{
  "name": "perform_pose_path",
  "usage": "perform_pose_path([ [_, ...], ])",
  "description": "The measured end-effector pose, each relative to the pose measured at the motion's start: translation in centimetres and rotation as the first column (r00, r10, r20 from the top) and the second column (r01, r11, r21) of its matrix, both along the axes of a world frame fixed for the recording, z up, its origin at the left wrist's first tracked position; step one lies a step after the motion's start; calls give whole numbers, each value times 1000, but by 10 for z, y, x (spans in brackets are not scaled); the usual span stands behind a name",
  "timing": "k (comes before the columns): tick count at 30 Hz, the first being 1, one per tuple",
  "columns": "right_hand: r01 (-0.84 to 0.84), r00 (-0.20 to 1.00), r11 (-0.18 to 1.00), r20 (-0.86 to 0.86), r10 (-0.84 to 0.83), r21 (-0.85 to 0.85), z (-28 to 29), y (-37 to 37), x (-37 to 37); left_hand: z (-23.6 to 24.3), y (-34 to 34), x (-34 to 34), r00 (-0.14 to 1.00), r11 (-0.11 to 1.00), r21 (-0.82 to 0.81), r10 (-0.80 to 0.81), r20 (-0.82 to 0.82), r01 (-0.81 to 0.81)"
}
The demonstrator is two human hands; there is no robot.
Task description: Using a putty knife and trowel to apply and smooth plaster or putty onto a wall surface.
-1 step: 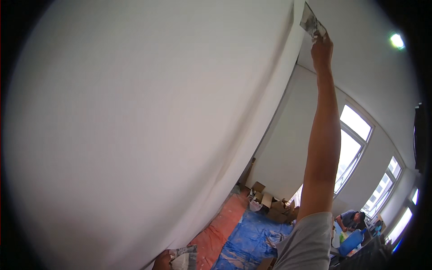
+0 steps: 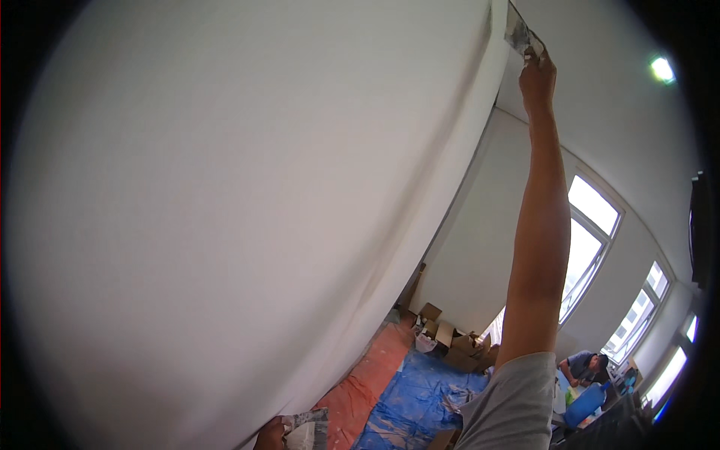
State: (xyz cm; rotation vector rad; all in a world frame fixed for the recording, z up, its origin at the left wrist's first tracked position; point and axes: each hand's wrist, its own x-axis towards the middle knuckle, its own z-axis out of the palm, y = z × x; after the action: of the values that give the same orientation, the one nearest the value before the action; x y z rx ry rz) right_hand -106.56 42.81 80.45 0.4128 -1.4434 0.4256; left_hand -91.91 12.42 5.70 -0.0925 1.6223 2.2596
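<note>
My right arm stretches high up, and the right hand [image 2: 538, 81] is closed round a putty knife [image 2: 517, 34] with a wide, smeared blade. Its blade meets or lies very close to the edge of a large white wall surface [image 2: 247, 195]; exact contact is hard to tell. Low in the head view, my left hand [image 2: 270, 435] grips a second putty knife [image 2: 306, 430], whose blade carries whitish paste. The lower frame edge cuts off part of that hand. A faint grey shadowed band runs along the wall near its right edge.
Red sheeting [image 2: 382, 356] and a blue tarp [image 2: 424, 397] cover the floor below. Cardboard boxes [image 2: 465, 349] stand along the far wall. Another person [image 2: 585, 366] leans over at the lower right, beside a blue water jug [image 2: 585, 405]. Windows [image 2: 589, 232] line the right side.
My right hand and its putty knife have shifted very slightly, the blade a little farther right and up. The left hand looks unmoved.
</note>
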Motion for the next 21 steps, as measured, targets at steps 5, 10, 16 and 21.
perform_pose_path([
  [5, 110, 987, 988, -129, -96, 107, 25, 6, -1, 2, 1, -3, 999, 1000, 19, 4, 39, -5],
  [10, -144, 988, 985, 62, 138, 95, 38, 34, 6, -3, 4, -5, 999, 1000, -4, 8, 42, -8],
  [16, -87, 995, 984, 62, 78, 157, 28, 20, -10, -46, 0, -28, 626, 888, -372, -131, -769, -272],
  [21, -36, 999, 985, -1, 37, 169, 27, 19, -17, -55, 2, -35, 592, 885, -363, -130, -796, -293],
])
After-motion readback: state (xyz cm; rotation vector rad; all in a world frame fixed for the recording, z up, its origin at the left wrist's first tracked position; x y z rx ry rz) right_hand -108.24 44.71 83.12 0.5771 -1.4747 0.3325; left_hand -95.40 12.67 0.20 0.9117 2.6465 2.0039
